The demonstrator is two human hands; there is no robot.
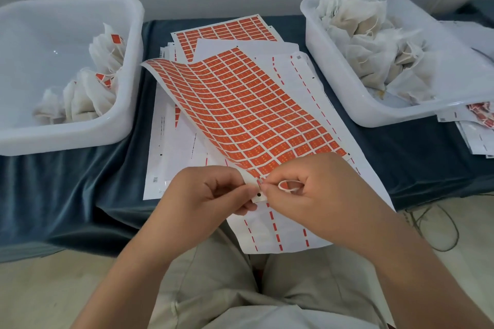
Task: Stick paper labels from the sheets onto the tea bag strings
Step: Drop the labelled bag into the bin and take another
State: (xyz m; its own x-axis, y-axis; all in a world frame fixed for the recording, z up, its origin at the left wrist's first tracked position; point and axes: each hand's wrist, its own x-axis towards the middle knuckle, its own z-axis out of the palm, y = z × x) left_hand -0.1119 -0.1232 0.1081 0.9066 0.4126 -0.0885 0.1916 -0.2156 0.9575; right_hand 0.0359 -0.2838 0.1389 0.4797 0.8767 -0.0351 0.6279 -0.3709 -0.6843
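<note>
Corner of label sheet [254, 115] pinched in left hand [213, 191]; right hand [318, 184] pinches looped string [290, 186] beside it.

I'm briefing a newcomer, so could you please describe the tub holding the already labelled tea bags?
On the blue-covered table two white tubs flank the orange label sheets. It is the left tub: its tea bags carry small orange labels, while the right tub's heaped bags show none.

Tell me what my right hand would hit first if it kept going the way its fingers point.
The right hand, holding a string loop, points leftward, so it would likely meet the left hand first, which pinches the near corner of the orange label sheet just beside it; depth is unclear.
</note>
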